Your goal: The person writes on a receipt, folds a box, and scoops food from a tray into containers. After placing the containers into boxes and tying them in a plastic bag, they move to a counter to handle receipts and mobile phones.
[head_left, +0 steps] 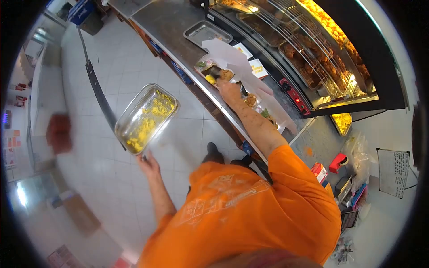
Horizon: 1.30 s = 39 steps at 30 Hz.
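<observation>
Many crumbly yellow bits (151, 117) lie in a shiny pan (133, 110), left of middle in the frame. The left hand (149, 164) holds its low end over open floor (190, 143). Upper middle, the right hand (229, 92) is at lumpy brown food (226, 75) near the edge of the desk (164, 26); I can't tell if it grips.

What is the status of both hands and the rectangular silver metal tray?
Left hand holding near end of tray. Scattered yellow food bits inside. Right hand at browned food, beside white paper-like flap. No obstruction visible between hands.
</observation>
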Available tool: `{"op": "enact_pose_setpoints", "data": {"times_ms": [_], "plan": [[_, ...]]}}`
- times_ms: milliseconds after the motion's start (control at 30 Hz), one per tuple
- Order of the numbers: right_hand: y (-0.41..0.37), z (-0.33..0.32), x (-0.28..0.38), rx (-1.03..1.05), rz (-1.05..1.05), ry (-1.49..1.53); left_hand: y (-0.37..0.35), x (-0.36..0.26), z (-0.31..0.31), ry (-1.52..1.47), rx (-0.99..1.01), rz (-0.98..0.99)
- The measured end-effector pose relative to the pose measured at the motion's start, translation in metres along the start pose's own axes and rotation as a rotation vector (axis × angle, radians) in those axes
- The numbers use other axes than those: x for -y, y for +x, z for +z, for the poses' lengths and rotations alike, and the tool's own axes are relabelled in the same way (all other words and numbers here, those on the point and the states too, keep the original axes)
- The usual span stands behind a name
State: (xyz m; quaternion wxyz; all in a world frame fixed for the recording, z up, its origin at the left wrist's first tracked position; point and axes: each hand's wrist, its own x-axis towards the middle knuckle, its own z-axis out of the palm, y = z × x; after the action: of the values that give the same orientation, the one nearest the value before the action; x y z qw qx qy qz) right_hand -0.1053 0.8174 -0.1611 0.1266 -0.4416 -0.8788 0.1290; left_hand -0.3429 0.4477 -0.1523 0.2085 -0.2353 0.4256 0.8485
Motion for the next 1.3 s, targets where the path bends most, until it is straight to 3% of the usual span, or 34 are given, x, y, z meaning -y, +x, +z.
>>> {"op": "enact_pose_setpoints", "data": {"times_ms": [67,133,200,267,333,367,400,433,467,500,533,600,667,700,733,767,800,833,867,900,933,967,1000,1033,1067,1133,1167,1200,1233,1267,1300], "plan": [[0.001,-0.016,0.009,-0.046,0.047,-0.015,0.008,0.002,-0.012,-0.001,0.148,0.051],[0.006,-0.028,0.012,-0.093,0.088,-0.027,0.0,0.003,-0.003,-0.019,0.137,0.039],[0.003,-0.038,0.013,-0.263,0.051,0.336,-0.019,0.0,0.005,-0.014,0.12,0.027],[-0.002,-0.04,0.007,-0.246,0.003,0.245,-0.038,0.006,0.01,0.004,0.186,0.022],[-0.024,-0.047,-0.003,-0.186,0.355,0.88,-0.068,0.002,0.011,0.037,0.245,0.025],[-0.041,-0.05,-0.005,-0.218,0.411,1.19,-0.08,0.004,0.013,0.05,0.292,0.026],[-0.06,-0.056,-0.016,-0.086,0.511,1.263,-0.082,0.001,0.006,0.106,0.33,0.008],[-0.096,-0.102,-0.013,-0.005,0.643,1.587,-0.083,0.001,-0.003,0.169,0.378,-0.025],[-0.138,-0.16,-0.002,0.063,0.754,1.919,-0.104,0.003,-0.002,0.412,0.375,0.105],[-0.179,-0.184,-0.018,0.028,0.727,2.051,-0.102,0.003,-0.015,0.462,0.507,0.11],[-0.217,-0.21,-0.043,-0.005,0.677,2.182,-0.131,0.003,-0.002,0.418,0.492,0.076],[-0.286,-0.263,-0.097,-0.38,0.844,2.22,-0.18,0.01,0.019,0.388,0.489,0.028],[-0.343,-0.282,-0.191,-0.87,0.808,2.018,-0.199,0.028,0.002,0.544,0.372,0.065],[-0.368,-0.288,-0.245,-0.962,0.781,1.771,-0.186,0.028,-0.017,0.395,0.429,-0.055],[-0.38,-0.304,-0.286,-1.039,0.884,1.584,-0.192,0.028,-0.023,0.335,0.437,-0.137],[-0.387,-0.303,-0.345,-1.072,1.068,1.605,-0.2,0.035,-0.031,0.271,0.427,-0.214],[-0.393,-0.298,-0.396,-1.021,1.154,1.532,-0.206,0.041,-0.039,0.361,0.411,-0.167],[-0.4,-0.296,-0.437,-0.913,1.111,1.462,-0.186,0.045,-0.066,0.333,0.501,-0.167],[-0.397,-0.288,-0.475,-0.86,1.121,1.373,-0.21,0.054,-0.065,0.55,0.454,-0.057],[-0.406,-0.271,-0.534,-0.699,1.162,1.463,-0.231,0.052,-0.061,0.391,0.337,-0.17],[-0.394,-0.281,-0.519,-0.628,1.226,1.444,-0.236,0.051,-0.077,0.296,0.354,-0.227],[-0.392,-0.283,-0.511,-0.525,1.151,1.476,-0.236,0.051,-0.101,0.286,0.369,-0.223],[-0.382,-0.282,-0.51,-0.458,1.283,1.467,-0.234,0.049,-0.123,0.277,0.394,-0.221],[-0.365,-0.291,-0.467,-0.503,1.255,1.248,-0.241,0.047,-0.142,0.259,0.35,-0.194],[-0.361,-0.3,-0.413,-0.554,1.203,1.032,-0.251,0.046,-0.157,0.257,0.365,-0.195],[-0.374,-0.282,-0.379,-0.411,0.936,1.026,-0.263,0.034,-0.168,0.286,0.343,-0.182],[-0.385,-0.278,-0.333,-0.283,0.77,1.195,-0.258,0.031,-0.177,0.277,0.375,-0.203],[-0.397,-0.278,-0.257,-0.181,0.771,1.247,-0.252,0.028,-0.194,0.258,0.415,-0.227],[-0.41,-0.272,-0.208,0.129,0.815,1.295,-0.243,0.021,-0.19,0.272,0.406,-0.229],[-0.427,-0.251,-0.168,0.424,0.666,1.221,-0.231,0.019,-0.195,0.252,0.454,-0.296],[-0.438,-0.234,-0.111,0.574,0.702,1.188,-0.216,0.018,-0.198,0.228,0.507,-0.366]]}}
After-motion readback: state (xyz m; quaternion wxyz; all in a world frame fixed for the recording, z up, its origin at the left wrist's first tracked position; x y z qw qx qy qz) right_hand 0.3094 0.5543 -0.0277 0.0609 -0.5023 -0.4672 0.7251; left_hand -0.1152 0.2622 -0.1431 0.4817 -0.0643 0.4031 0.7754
